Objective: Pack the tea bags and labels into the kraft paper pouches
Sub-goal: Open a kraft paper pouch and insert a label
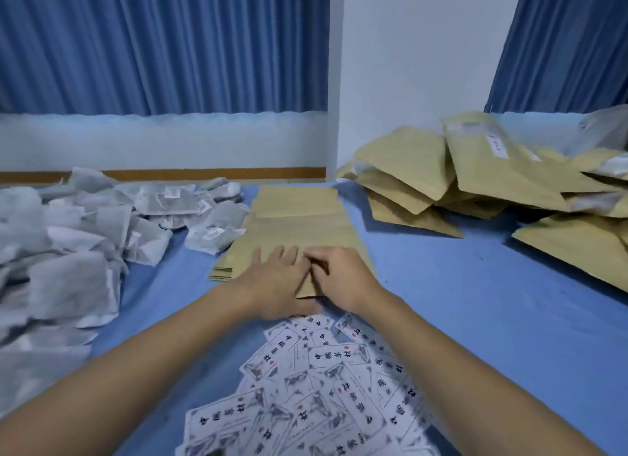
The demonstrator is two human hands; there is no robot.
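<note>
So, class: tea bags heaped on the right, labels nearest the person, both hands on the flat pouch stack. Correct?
No: the head view shows the tea bags heaped on the left. The labels nearest the person, left hand and right hand on the pouch stack: correct.

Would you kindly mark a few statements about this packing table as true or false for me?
1. The tea bags lie left of the pouch stack. True.
2. The labels are piled against the far wall. False: they lie nearest the person, in front of the stack.
3. The left hand rests on the stack while the right hand pinches the top pouch. True.
4. The heaped pouches on the right stand upright in a row. False: they lie loosely overlapped.
</note>
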